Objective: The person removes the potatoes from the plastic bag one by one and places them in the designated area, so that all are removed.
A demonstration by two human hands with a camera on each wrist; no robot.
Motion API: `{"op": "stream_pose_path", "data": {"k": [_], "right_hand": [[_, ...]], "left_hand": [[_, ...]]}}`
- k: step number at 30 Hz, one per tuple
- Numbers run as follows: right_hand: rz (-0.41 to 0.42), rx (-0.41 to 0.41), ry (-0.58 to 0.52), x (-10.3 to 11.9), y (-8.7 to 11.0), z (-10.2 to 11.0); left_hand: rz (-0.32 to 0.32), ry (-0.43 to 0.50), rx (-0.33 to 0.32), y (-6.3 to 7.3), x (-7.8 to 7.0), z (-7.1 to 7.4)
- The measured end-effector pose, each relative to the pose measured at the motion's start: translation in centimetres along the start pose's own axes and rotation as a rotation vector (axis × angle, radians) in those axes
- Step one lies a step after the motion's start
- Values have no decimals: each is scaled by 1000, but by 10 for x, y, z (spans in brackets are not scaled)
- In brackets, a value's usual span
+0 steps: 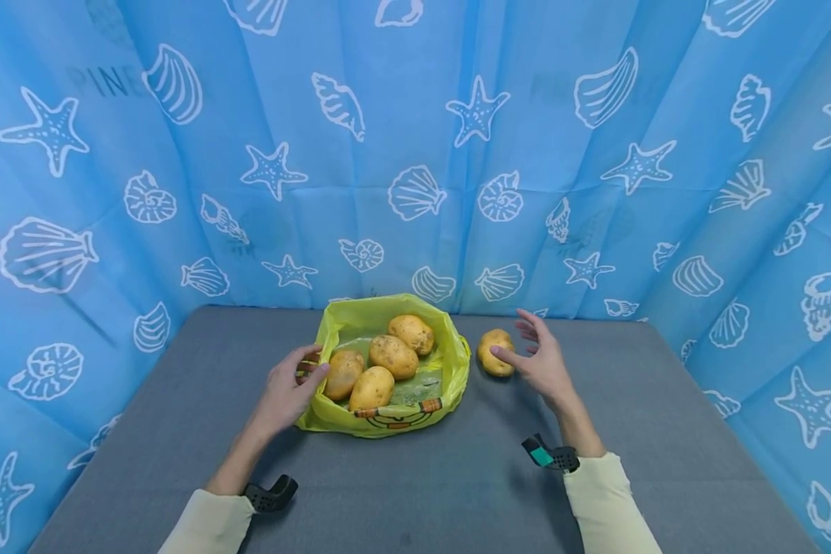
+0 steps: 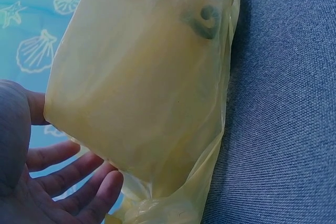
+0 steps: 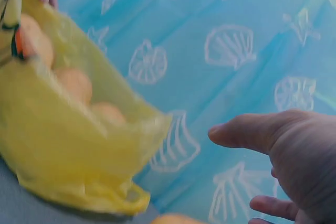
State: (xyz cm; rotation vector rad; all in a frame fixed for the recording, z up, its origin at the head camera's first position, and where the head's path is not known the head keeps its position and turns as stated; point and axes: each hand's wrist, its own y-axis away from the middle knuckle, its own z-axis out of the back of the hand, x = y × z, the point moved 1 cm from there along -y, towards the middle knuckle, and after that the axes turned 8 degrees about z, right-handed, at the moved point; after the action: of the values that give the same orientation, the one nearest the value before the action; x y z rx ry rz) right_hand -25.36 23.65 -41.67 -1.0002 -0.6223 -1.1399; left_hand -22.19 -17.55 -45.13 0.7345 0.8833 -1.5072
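A yellow-green plastic bag (image 1: 391, 422) stands with its mouth open, and several potatoes (image 1: 393, 356) lie inside. At its left rim, my left hand (image 1: 287, 388) holds the edge loosely, thumb over the rim and fingers outside. In the left wrist view the thumb disappears behind the bag's wall (image 2: 142, 77). A single potato (image 1: 496, 352) sits on the table right of the bag. My right hand (image 1: 543, 365) is beside it with thumb and fingers spread, the thumb overlapping it in the head view. In the right wrist view only the top of this potato (image 3: 178, 219) shows.
A grey cloth-covered table (image 1: 415, 492) lies under everything. Behind it and along both sides hangs a blue curtain (image 1: 415, 115) with white shells and starfish. A small loop handle (image 3: 139, 200) of the bag sticks out toward the single potato.
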Motion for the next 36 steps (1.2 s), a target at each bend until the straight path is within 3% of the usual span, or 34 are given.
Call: {"op": "stream_pose_path", "data": {"k": [6, 12, 16, 22, 29, 36], "right_hand": [[103, 4, -36, 34, 5, -17], [233, 59, -28, 60, 15, -57], [281, 140, -86, 68, 18, -88], [248, 258, -119, 74, 14, -129], [176, 325, 30, 72, 18, -155], [149, 315, 154, 70, 26, -166]], "left_hand": [[-3, 5, 3, 1, 0, -1], [-15, 2, -6, 2, 0, -1], [-21, -12, -4, 3, 0, -1], [-13, -12, -3, 3, 0, -2], [-2, -2, 7, 2, -2, -1], [8, -6, 11, 2, -1, -1]]}}
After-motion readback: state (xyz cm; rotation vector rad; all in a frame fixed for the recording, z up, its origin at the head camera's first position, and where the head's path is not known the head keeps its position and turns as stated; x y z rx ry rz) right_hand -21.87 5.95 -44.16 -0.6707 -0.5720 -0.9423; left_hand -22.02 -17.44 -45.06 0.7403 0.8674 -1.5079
